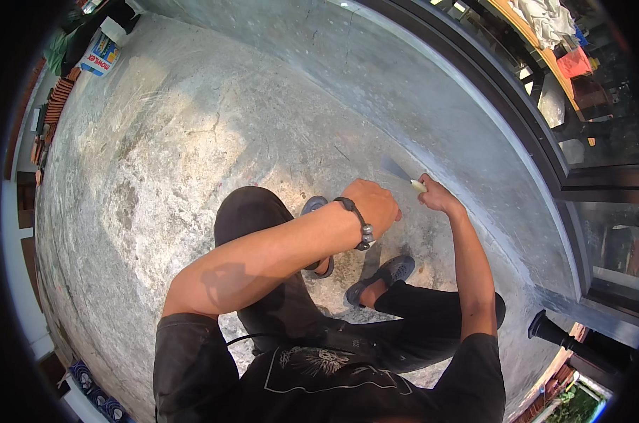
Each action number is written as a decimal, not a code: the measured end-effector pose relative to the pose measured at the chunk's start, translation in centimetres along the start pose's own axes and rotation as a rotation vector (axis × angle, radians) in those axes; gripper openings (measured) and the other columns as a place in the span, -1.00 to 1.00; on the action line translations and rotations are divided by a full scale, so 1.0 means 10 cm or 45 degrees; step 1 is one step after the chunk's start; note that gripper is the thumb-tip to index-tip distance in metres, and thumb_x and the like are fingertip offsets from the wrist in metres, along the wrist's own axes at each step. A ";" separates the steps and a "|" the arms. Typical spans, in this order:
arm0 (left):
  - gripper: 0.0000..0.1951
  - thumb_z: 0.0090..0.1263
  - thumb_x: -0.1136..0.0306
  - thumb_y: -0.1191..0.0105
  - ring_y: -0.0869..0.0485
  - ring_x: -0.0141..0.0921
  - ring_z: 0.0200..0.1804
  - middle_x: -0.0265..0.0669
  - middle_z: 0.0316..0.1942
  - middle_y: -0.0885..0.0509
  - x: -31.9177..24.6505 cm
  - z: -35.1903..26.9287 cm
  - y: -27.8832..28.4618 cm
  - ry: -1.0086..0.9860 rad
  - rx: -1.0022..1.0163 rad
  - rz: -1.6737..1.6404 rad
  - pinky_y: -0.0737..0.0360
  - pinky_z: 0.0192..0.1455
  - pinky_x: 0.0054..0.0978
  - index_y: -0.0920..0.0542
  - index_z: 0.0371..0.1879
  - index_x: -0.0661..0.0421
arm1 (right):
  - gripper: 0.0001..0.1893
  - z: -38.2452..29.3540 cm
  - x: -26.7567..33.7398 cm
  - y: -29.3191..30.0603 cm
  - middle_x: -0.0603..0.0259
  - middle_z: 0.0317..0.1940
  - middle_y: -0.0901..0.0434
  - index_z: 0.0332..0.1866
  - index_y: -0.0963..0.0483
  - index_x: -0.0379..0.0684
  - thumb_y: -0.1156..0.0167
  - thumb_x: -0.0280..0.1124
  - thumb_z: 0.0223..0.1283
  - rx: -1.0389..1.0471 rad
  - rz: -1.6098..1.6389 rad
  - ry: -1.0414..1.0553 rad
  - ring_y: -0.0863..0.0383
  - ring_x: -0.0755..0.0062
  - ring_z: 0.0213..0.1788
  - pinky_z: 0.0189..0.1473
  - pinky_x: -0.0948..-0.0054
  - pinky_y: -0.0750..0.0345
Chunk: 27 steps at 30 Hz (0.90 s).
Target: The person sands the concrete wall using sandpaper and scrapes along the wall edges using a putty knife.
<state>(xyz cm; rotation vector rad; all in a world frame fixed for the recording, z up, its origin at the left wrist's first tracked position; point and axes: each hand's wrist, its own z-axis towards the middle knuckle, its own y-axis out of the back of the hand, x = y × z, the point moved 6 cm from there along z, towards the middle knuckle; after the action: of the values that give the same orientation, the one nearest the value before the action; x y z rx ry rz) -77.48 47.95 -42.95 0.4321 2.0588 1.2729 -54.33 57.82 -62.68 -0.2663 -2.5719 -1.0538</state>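
Note:
My right hand [439, 195] grips the pale handle of a putty knife [399, 170]. The broad metal blade points away to the upper left, over the concrete floor [277, 132], close to the foot of a low grey wall [436, 111]. Across my body reaches my left hand [372, 203], its back turned up and the fingers curled underneath. A dark cord bracelet with beads [363, 228] circles that wrist. Something small and whitish shows just below the wrist; whether the fingers hold it is hidden.
Both my feet, in dark perforated clogs [393, 272], are on the floor below my arms. A dark-framed window [605, 182] tops the wall. Far off are a paint bucket [100, 55], stacked clay tiles [60, 98] and a black post [552, 330] at lower right.

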 end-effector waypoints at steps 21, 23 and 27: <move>-0.73 0.36 0.39 -0.13 -0.72 0.01 -0.02 0.05 -0.12 -0.76 0.47 -0.75 0.03 0.359 -0.189 0.047 -0.61 0.08 -0.07 -0.69 -0.03 0.20 | -0.41 -1.21 0.53 1.28 -0.05 -0.09 -0.74 0.12 -0.59 -0.24 -0.21 0.15 0.39 -0.621 -0.230 0.229 -0.72 0.03 0.01 0.08 0.15 -0.57; -0.73 0.36 0.39 -0.13 -0.72 0.01 -0.02 0.05 -0.11 -0.76 0.53 -0.89 0.14 0.422 -0.207 0.003 -0.60 0.08 -0.07 -0.68 -0.01 0.19 | -0.44 -1.24 0.79 1.14 -0.08 0.00 -0.72 0.20 -0.57 -0.21 -0.20 0.10 0.42 -0.561 -0.178 0.301 -0.69 -0.01 0.11 0.16 0.14 -0.56; -0.69 0.37 0.38 -0.13 -0.70 0.03 -0.01 0.03 -0.11 -0.76 0.60 -1.01 0.23 0.461 -0.318 -0.075 -0.59 0.07 -0.06 -0.66 0.06 0.17 | -0.50 -1.27 1.15 1.04 -0.12 0.07 -0.69 0.21 -0.57 -0.20 -0.14 0.02 0.48 -0.508 -0.183 0.381 -0.65 -0.07 0.19 0.22 0.11 -0.54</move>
<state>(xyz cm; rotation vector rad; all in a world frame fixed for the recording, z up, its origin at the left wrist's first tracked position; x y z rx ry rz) -88.91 45.92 -40.09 0.0263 2.1417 1.6416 -58.70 56.65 -43.15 -0.0155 -2.1281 -1.5307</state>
